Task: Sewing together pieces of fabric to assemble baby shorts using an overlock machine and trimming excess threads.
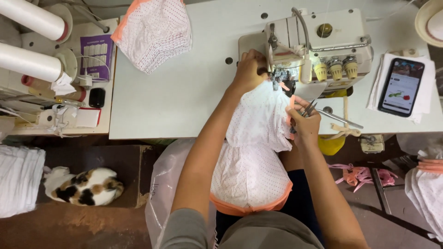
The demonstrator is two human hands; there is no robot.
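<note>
Fabric (pixel 258 120), white dotted with orange trim, lies at the overlock machine (pixel 318 46) presser foot. Left hand (pixel 249 71) presses it flat; right hand (pixel 302 121) grips thread snips (pixel 308 109). Keep the edge aligned and fingers away from the needle.

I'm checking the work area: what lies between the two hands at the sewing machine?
In the head view, the white dotted fabric with orange trim spans between the left hand and right hand, under the sewing machine.
</note>
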